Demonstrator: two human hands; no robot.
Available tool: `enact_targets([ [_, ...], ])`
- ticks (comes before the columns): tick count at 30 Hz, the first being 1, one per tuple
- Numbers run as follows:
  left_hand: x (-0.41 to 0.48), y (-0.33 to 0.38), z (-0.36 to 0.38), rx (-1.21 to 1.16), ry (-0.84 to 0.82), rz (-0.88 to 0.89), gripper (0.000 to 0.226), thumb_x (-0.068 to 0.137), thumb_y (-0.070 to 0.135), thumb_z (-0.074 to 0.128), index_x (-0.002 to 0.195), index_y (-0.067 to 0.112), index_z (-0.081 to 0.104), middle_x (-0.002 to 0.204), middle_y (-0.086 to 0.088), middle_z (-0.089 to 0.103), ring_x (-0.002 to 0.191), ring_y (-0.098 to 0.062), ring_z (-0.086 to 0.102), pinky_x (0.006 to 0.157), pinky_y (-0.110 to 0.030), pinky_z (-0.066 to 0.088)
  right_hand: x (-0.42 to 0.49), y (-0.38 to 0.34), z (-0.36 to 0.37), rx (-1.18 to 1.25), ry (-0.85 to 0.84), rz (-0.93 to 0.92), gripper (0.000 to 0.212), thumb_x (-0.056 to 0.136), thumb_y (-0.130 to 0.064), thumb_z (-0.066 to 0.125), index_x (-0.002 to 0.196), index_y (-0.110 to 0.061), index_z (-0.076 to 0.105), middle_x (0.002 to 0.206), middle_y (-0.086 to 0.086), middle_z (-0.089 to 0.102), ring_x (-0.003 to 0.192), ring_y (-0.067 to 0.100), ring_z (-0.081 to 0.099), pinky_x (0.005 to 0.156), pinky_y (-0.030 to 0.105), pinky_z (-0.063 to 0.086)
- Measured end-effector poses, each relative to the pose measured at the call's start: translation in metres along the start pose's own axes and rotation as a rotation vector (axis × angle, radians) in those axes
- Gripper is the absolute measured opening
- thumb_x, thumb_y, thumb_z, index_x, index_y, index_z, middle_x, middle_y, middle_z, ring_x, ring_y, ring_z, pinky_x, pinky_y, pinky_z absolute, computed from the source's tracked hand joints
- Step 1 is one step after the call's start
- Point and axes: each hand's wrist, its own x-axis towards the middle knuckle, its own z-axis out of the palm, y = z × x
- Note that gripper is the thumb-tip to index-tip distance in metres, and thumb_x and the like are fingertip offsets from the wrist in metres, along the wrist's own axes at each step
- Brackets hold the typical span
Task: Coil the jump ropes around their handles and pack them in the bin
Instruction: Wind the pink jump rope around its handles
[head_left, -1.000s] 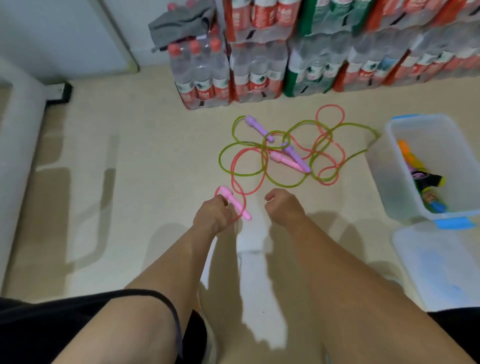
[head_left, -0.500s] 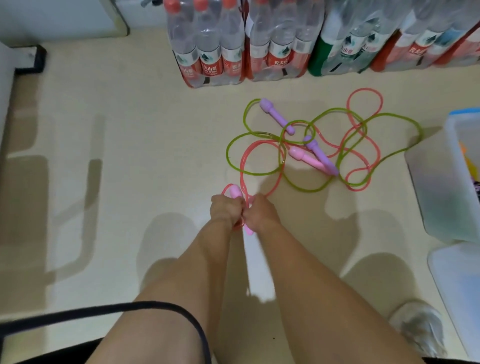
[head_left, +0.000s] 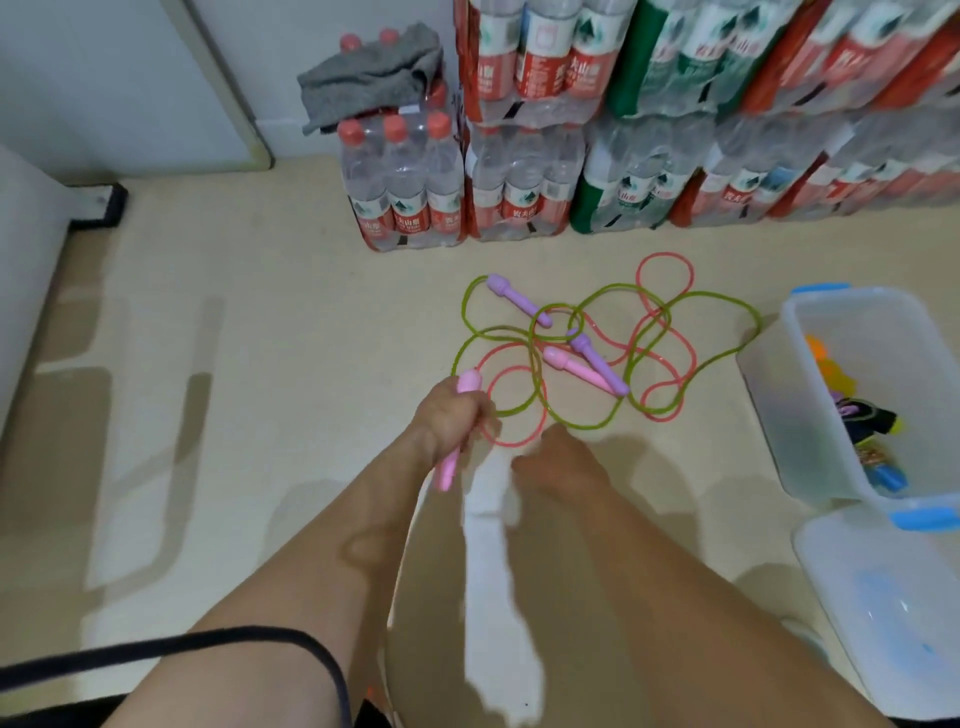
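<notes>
Beside the ropes (head_left: 597, 358), stacked water bottles (head_left: 519, 182).

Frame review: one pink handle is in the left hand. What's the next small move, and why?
Probably the right hand should pinch the pink rope near the pink handle the left hand grips and lay a first wrap around it: that rope lies loose on the floor, interlaced with the green rope.

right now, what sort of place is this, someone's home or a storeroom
Probably a storeroom, though a home's storage corner is possible: shrink-wrapped packs of bottled water stacked two high, a bare pale floor, and a clear plastic bin with its lid off beside it.
</notes>
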Motion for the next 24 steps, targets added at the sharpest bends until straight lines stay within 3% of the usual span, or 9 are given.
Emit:
enact_targets([
  [2,-0.021,0.023,-0.003,-0.078,-0.125,0.052,0.012,0.087,0.014,0.054,0.077,0.018,0.05,0.056,-0.001,0.044,0.044,-0.016,0.037,0.051,-0.028,0.034,-0.018,-0.002,-0.014,0.094,0.099,-0.06,0.069,0.081,-0.036,0.066,0.145,-0.022,0.045,0.137,0.008,0.052,0.121,0.026,0.057,0.101,0.036,0.047],
  [5,-0.054,0.058,-0.003,-0.035,-0.268,0.154,0.024,0.096,0.029,0.059,0.077,0.015,0.057,0.054,0.002,0.048,0.045,-0.012,0.041,0.048,-0.024,0.035,-0.039,-0.017,-0.034,0.17,0.163,-0.238,0.071,0.064,-0.043,0.062,0.134,-0.045,0.052,0.129,0.003,0.047,0.121,0.025,0.052,0.096,0.042,0.052],
  [8,-0.081,0.084,-0.004,0.136,-0.265,0.247,0.024,0.086,0.039,0.067,0.081,0.016,0.07,0.071,-0.004,0.068,0.068,-0.015,0.06,0.073,-0.031,0.05,-0.067,-0.043,-0.056,0.172,0.077,-0.37,0.037,0.06,-0.023,0.064,0.096,-0.03,0.064,0.114,0.007,0.055,0.11,0.026,0.056,0.063,0.028,0.056],
  [11,-0.112,0.106,-0.009,0.137,-0.272,0.262,0.024,0.073,0.028,0.062,0.086,0.009,0.07,0.082,-0.024,0.069,0.083,-0.02,0.065,0.085,-0.035,0.054,-0.105,-0.059,-0.088,0.131,0.054,-0.53,0.02,0.069,-0.011,0.064,0.079,-0.028,0.064,0.089,0.0,0.059,0.088,0.014,0.058,0.072,0.03,0.049],
  [15,-0.148,0.132,-0.019,0.087,-0.328,0.308,0.028,0.06,0.021,0.055,0.082,0.007,0.065,0.089,-0.026,0.069,0.084,-0.024,0.066,0.087,-0.033,0.052,-0.138,-0.048,-0.126,0.156,-0.063,-0.58,0.021,0.085,-0.006,0.071,0.094,-0.024,0.072,0.089,-0.011,0.064,0.079,-0.007,0.058,0.072,0.011,0.041],
  [17,-0.164,0.146,-0.023,0.043,-0.368,0.345,0.018,0.068,0.026,0.059,0.069,0.008,0.062,0.073,-0.016,0.062,0.074,-0.026,0.061,0.09,-0.042,0.05,-0.154,-0.044,-0.145,0.126,-0.023,-0.551,0.021,0.085,-0.01,0.072,0.103,-0.02,0.069,0.104,-0.004,0.065,0.087,0.007,0.059,0.074,0.017,0.042],
  [20,-0.186,0.171,-0.027,0.032,-0.461,0.413,0.035,0.082,0.036,0.054,0.064,0.007,0.053,0.062,-0.012,0.045,0.06,-0.025,0.046,0.072,-0.035,0.047,-0.178,-0.045,-0.174,0.129,-0.005,-0.525,0.05,0.086,-0.014,0.072,0.13,-0.026,0.053,0.125,-0.002,0.055,0.095,0.015,0.061,0.078,0.022,0.047],
  [22,-0.204,0.186,-0.027,0.093,-0.549,0.415,0.03,0.085,0.032,0.052,0.069,0.007,0.055,0.06,-0.01,0.043,0.057,-0.025,0.041,0.065,-0.035,0.043,-0.188,-0.047,-0.189,0.086,-0.02,-0.545,0.072,0.081,-0.02,0.073,0.142,-0.041,0.043,0.134,-0.002,0.049,0.108,0.017,0.062,0.094,0.028,0.048],
  [24,-0.22,0.199,-0.024,0.194,-0.62,0.42,0.021,0.082,0.024,0.052,0.079,0.005,0.06,0.061,-0.009,0.047,0.054,-0.024,0.042,0.06,-0.033,0.041,-0.197,-0.05,-0.2,0.011,-0.008,-0.579,0.074,0.069,-0.033,0.074,0.136,-0.05,0.046,0.142,-0.001,0.044,0.124,0.017,0.053,0.11,0.038,0.042],
])
